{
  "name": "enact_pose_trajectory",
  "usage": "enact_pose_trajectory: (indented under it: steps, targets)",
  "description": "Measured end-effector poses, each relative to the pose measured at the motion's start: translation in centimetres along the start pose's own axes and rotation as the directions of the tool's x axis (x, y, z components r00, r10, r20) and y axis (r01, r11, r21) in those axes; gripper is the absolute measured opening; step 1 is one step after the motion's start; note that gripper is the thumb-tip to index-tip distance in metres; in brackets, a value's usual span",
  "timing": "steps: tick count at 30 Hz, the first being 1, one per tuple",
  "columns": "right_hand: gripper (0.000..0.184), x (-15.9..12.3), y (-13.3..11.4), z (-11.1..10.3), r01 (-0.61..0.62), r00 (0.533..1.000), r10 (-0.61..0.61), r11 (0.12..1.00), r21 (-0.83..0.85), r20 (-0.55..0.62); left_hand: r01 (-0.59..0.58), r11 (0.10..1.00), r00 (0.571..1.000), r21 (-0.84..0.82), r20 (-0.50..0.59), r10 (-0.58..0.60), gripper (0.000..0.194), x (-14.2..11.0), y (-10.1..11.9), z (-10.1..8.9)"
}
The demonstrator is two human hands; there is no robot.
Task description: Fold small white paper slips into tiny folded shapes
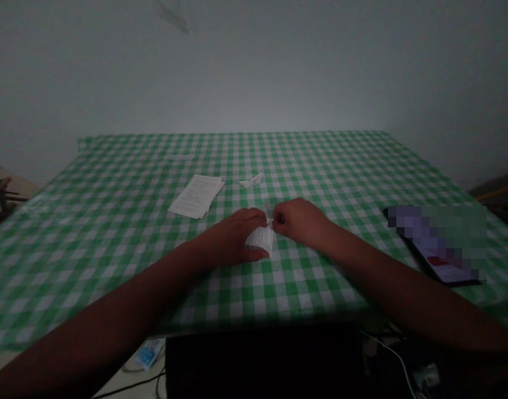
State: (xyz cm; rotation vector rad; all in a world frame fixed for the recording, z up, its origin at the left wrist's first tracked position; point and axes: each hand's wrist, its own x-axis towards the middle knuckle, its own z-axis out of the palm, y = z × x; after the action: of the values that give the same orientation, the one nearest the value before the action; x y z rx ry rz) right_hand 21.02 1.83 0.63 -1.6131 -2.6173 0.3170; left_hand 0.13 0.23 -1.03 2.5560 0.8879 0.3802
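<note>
A small folded sheet of printed paper (261,239) lies on the checked tablecloth between my two hands. My left hand (241,233) grips it from the left, with the thumb along its near edge and the fingers over its far side. At the paper's far right corner, my right hand (297,220) is closed, its thumb and index finger pinching that corner. Beyond the hands sits a small folded paper boat (250,181). To the left of it is a short stack of printed sheets (198,195).
The table wears a green and white checked tablecloth (320,160) and stands against a plain wall (254,66). On the right lies a dark-edged phone or tablet (436,260), partly blurred out. Cables and a blue packet (149,353) are on the floor below.
</note>
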Motion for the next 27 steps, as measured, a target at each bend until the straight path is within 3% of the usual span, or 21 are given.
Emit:
enact_pose_trajectory:
  steps: [4, 9, 21, 27]
  targets:
    - [0.013, 0.7, 0.6, -0.2, -0.022, 1.0, 0.022, 1.0, -0.016, -0.013, 0.01, 1.0, 1.0, -0.013, -0.001, -0.01, 0.054, 0.0, -0.1, 0.0]
    - [0.015, -1.0, -0.3, 0.2, 0.051, 0.998, -0.052, 0.998, -0.048, -0.019, -0.015, 1.0, 1.0, -0.002, -0.008, 0.015, 0.056, 0.0, -0.2, 0.2]
    - [0.019, 0.4, -0.2, -0.5, -0.065, 0.997, 0.059, 0.991, -0.118, -0.056, 0.012, 1.0, 1.0, -0.006, 0.001, -0.012, 0.055, 0.1, 0.0, 0.0]
    - [0.022, -2.2, -2.1, -0.4, 0.073, 0.997, -0.069, 0.988, -0.136, 0.033, -0.007, 1.0, 1.0, 0.0, 0.002, 0.007, 0.051, 0.2, -0.1, -0.1]
